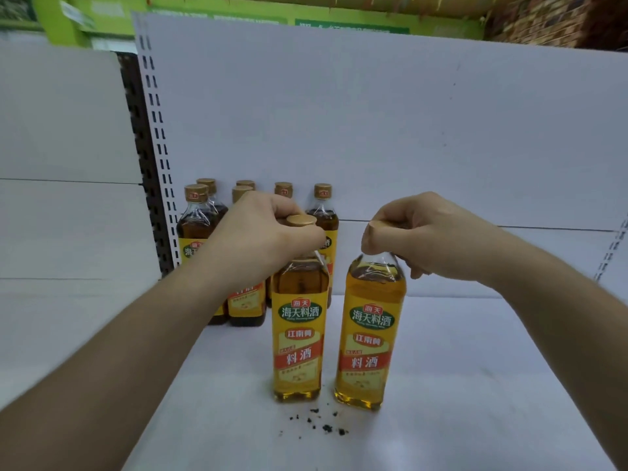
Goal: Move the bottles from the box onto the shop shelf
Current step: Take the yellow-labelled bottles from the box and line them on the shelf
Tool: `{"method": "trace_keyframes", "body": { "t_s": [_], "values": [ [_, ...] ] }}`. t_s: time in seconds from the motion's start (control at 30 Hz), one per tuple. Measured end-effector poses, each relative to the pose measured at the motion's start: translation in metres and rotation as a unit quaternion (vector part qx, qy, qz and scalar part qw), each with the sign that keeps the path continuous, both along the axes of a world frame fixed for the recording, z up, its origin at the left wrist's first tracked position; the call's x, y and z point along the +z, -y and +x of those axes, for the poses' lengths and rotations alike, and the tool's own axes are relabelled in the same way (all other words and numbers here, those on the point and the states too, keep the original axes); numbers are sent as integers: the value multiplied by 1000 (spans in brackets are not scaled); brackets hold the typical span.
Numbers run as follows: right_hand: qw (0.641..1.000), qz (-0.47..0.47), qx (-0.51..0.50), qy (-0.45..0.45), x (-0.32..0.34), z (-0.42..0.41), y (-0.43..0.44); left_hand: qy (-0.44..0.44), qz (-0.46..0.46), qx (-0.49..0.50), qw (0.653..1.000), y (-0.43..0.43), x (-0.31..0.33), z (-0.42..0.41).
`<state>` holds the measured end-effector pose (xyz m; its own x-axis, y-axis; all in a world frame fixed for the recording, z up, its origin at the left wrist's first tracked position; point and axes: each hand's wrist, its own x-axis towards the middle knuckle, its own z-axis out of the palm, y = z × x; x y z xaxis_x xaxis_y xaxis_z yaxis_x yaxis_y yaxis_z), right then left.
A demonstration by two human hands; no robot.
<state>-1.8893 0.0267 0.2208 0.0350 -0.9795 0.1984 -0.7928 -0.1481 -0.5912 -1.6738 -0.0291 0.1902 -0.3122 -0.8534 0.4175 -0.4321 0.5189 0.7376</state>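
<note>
Two yellow-labelled bottles of amber liquid stand on the white shop shelf point(475, 385). My left hand point(268, 232) grips the neck of the left bottle point(299, 338), whose gold cap shows between my fingers. My right hand point(424, 236) is curled over the top of the right bottle point(368, 338) and hides its cap; this bottle tilts slightly. Behind them, several more of the same bottles point(195, 232) stand in rows against the white back panel. The box is out of view.
Dark crumbs point(323, 423) lie on the shelf in front of the two bottles. A slotted white upright point(159, 147) and a black perforated panel point(136, 130) bound the shelf at the left. Another slotted upright point(611, 253) stands at the right edge.
</note>
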Motion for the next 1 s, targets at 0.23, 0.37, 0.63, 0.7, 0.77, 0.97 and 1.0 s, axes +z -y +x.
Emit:
{"method": "trace_keyframes", "body": {
  "t_s": [0.23,0.37,0.63,0.7,0.77,0.97,1.0],
  "values": [
    [999,-15,-13,25,-38,-18,-23,22,5,41,999,-11,-14,11],
    [998,12,-51,20,-79,-20,-41,108,89,50,989,-18,-49,27],
    [988,2,-68,137,-138,-14,-30,140,144,35,979,-15,-107,27],
    [987,-4,-66,148,-140,-14,-25,126,139,31,982,-13,-113,27],
    [987,-5,-62,150,-142,-14,-19,115,134,32,984,-12,-116,27],
    [988,-12,-61,144,-144,-11,-2,84,126,46,987,3,-122,26],
    [988,-12,-63,142,-145,-9,0,80,123,49,988,6,-123,26]
  ]
}}
